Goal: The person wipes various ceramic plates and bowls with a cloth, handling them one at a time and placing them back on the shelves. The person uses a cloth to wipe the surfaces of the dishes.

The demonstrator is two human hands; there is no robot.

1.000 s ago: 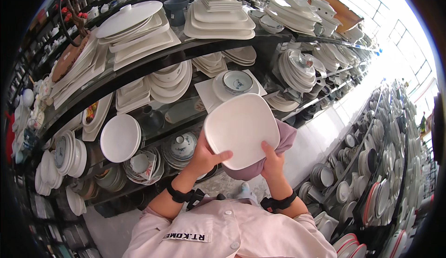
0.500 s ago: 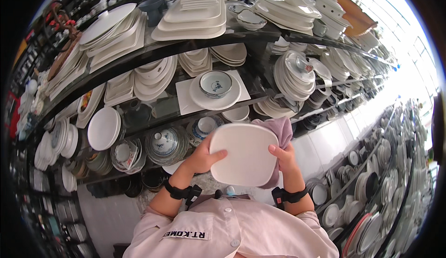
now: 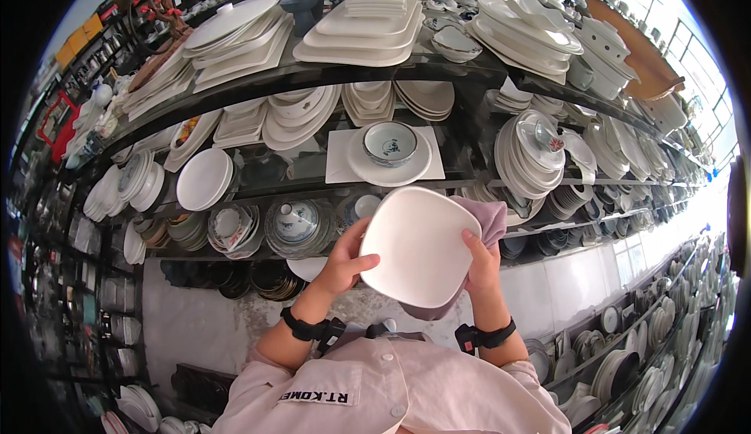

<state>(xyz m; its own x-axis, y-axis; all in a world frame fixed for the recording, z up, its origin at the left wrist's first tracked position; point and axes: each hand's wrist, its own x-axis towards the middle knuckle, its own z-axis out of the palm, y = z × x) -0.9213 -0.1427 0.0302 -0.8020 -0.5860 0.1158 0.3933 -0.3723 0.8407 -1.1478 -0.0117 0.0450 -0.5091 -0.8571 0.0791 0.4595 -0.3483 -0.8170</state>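
Between my two hands is a white plate (image 3: 421, 248), square with rounded corners, tilted so its face is toward me. My left hand (image 3: 344, 262) grips its left edge, thumb on the face and fingers behind. My right hand (image 3: 482, 262) holds the right edge with the thumb on the rim. A mauve cloth (image 3: 486, 217) is bunched behind the plate at my right hand and also hangs below its lower edge. The plate hides most of the cloth and some of my fingers.
Ahead, on the middle shelf, a patterned bowl (image 3: 390, 143) stands on a round plate on a white square board (image 3: 341, 157). Stacked rectangular platters (image 3: 357, 39) fill the top shelf. A lidded glass dish (image 3: 297, 223) sits lower left. Another crockery rack (image 3: 626, 356) runs along the right.
The plate has turned a little in my hands and tilted. More cloth shows below it. My view has shifted, so the shelves sit farther right and more floor shows.
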